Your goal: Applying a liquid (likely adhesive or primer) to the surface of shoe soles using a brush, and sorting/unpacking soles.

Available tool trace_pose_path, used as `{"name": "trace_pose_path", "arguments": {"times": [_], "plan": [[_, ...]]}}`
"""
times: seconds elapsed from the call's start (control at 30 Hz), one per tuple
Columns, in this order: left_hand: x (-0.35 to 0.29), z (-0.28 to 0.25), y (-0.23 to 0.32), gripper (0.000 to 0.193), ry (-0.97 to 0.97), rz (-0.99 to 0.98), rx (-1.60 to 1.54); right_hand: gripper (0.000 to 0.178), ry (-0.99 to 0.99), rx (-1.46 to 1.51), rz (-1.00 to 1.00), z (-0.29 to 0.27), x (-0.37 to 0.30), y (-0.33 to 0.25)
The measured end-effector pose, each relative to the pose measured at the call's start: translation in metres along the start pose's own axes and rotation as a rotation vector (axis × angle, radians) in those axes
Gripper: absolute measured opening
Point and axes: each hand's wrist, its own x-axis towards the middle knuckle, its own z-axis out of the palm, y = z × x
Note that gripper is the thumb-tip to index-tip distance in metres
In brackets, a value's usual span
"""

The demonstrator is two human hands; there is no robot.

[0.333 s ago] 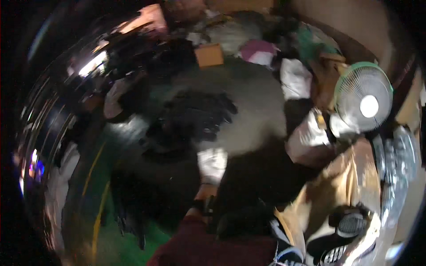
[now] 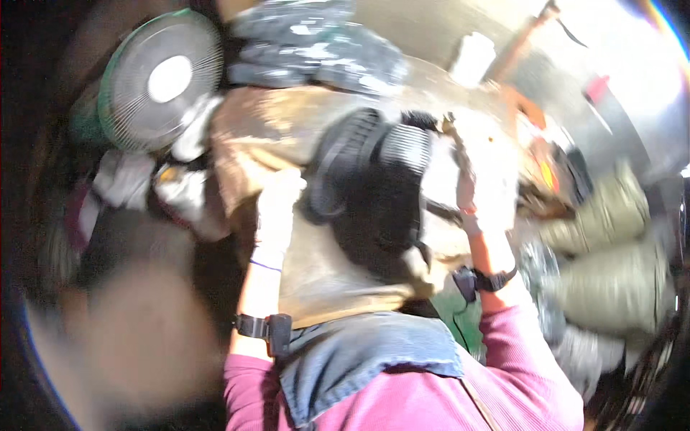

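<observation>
My left hand, in a pale glove, hangs over the left side of a brown-covered work surface. Its fingers are smeared by motion, and I see nothing plainly held in them. Between my hands lies a black heap with ribbed, curved pieces and a piece with light stripes; their kind is unclear. My right hand reaches over the surface on the heap's right side. Glare and blur hide its fingers. Beside it runs a thin dark brownish thing; I cannot tell whether the hand holds it.
A green-rimmed fan stands at the far left, above white bundles. Clear plastic-wrapped packs lie along the back. Orange pieces lie at the right, and stuffed greenish sacks stand beyond my right arm. Blue denim covers my lap.
My view has swung right, from the dark pile on the floor to the work surface. The fan now sits at the left. My right hand has come into view.
</observation>
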Motion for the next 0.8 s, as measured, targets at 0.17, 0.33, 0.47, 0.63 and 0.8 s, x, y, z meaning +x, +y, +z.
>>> {"name": "trace_pose_path", "arguments": {"times": [0.17,0.33,0.47,0.63,0.8], "plan": [[0.064,0.109,-0.021,0.041,-0.066,0.447,1.179,0.021,0.099,-0.089,0.197,-0.084,-0.004,0.093],[0.066,0.136,-0.023,0.041,-0.159,0.776,1.544,0.022,-0.007,-0.554,0.049,-0.120,-0.023,0.157],[0.065,0.150,-0.009,0.030,-0.350,1.124,1.400,0.019,0.046,-0.205,0.269,-0.104,-0.014,0.171],[-0.002,0.167,-0.008,0.038,-0.389,0.749,1.383,0.017,-0.259,-0.568,0.311,-0.084,-0.010,0.194],[-0.021,0.188,-0.025,0.054,-0.304,0.603,1.470,0.021,-0.421,-0.641,0.249,-0.065,-0.026,0.225]]}}
